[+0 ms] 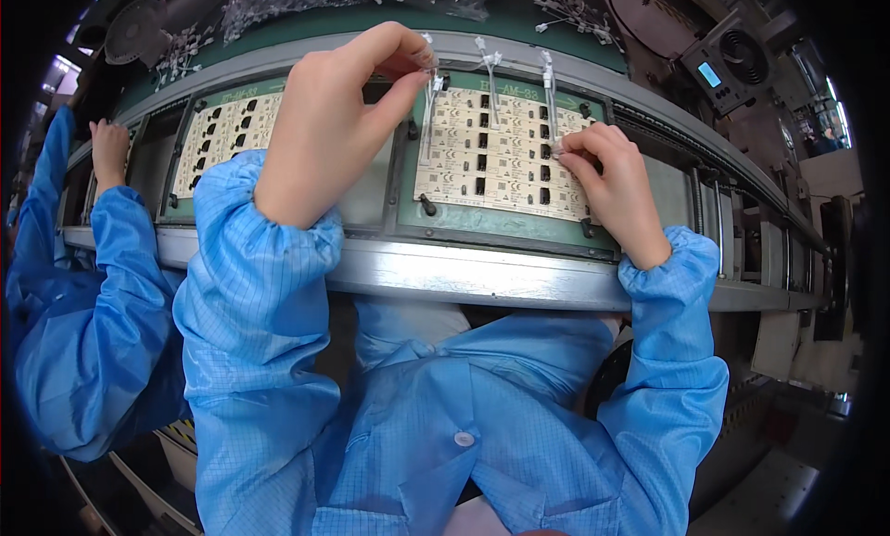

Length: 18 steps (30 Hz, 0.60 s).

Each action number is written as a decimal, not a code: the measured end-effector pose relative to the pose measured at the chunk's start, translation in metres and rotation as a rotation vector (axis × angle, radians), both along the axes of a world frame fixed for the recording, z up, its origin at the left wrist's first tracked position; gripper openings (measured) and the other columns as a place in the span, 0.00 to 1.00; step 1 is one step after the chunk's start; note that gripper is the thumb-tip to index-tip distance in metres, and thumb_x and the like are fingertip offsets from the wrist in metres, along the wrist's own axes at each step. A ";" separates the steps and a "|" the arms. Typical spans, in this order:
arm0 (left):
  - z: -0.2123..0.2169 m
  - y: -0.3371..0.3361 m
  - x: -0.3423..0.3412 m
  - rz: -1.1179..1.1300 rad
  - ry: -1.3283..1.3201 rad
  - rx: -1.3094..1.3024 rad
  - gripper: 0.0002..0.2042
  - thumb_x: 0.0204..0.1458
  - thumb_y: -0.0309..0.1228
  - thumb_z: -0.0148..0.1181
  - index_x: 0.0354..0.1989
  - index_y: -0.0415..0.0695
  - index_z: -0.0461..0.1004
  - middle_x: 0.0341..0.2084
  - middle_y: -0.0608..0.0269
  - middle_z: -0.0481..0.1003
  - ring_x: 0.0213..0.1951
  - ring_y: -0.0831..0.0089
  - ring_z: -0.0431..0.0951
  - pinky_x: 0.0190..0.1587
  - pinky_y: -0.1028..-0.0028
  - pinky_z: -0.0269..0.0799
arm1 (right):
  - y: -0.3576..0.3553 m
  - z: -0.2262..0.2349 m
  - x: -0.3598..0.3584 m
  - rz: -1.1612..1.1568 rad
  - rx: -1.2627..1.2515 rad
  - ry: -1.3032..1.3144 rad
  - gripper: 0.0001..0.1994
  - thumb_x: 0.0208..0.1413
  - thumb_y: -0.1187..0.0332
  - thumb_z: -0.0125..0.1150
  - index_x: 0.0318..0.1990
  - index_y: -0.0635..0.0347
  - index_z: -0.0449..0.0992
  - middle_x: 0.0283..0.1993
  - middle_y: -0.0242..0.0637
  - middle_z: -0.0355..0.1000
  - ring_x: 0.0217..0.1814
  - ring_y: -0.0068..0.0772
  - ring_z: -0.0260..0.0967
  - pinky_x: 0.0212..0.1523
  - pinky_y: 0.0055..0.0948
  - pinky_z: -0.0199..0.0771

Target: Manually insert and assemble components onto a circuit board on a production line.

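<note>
A panel of cream circuit boards with rows of black components lies in a green fixture in front of me. My left hand is over the panel's far left corner, thumb and forefinger pinched on a thin wire lead with white connectors. At the panel's right side my right hand pinches the lower end of another wire lead, close to a black component. The fingertips partly hide that end. Between the hands, a third wire lead lies across the panel's far edge.
Another fixture with a board panel sits to the left on the metal-railed line. A co-worker's hand and blue sleeve are at far left. Piled wire leads lie beyond the rail. A grey device with a lit display stands at far right.
</note>
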<state>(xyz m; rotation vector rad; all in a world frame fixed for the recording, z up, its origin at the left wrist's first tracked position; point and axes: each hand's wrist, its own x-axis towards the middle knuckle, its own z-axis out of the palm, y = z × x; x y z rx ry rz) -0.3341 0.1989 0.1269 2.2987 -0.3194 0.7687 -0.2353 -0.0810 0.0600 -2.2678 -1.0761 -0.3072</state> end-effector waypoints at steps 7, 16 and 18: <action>-0.008 0.009 -0.031 0.147 -0.116 0.417 0.08 0.50 0.24 0.65 0.38 0.47 0.78 0.32 0.68 0.79 0.36 0.68 0.78 0.45 0.65 0.64 | 0.004 0.007 -0.013 -0.065 -0.093 -0.072 0.04 0.51 0.74 0.66 0.34 0.62 0.77 0.30 0.35 0.70 0.36 0.35 0.67 0.42 0.33 0.62; -0.027 0.009 -0.044 0.193 -0.201 0.597 0.13 0.43 0.25 0.61 0.40 0.46 0.78 0.35 0.70 0.77 0.38 0.72 0.75 0.47 0.65 0.58 | 0.003 0.037 -0.015 0.146 -0.294 -0.063 0.06 0.55 0.74 0.63 0.40 0.62 0.79 0.34 0.36 0.69 0.40 0.39 0.67 0.47 0.35 0.63; -0.028 0.006 -0.049 0.174 -0.169 0.626 0.13 0.45 0.26 0.59 0.41 0.45 0.77 0.36 0.69 0.77 0.39 0.71 0.74 0.47 0.64 0.58 | -0.007 0.051 0.017 0.301 -0.392 0.227 0.10 0.58 0.72 0.62 0.46 0.62 0.81 0.36 0.37 0.71 0.42 0.38 0.69 0.45 0.34 0.68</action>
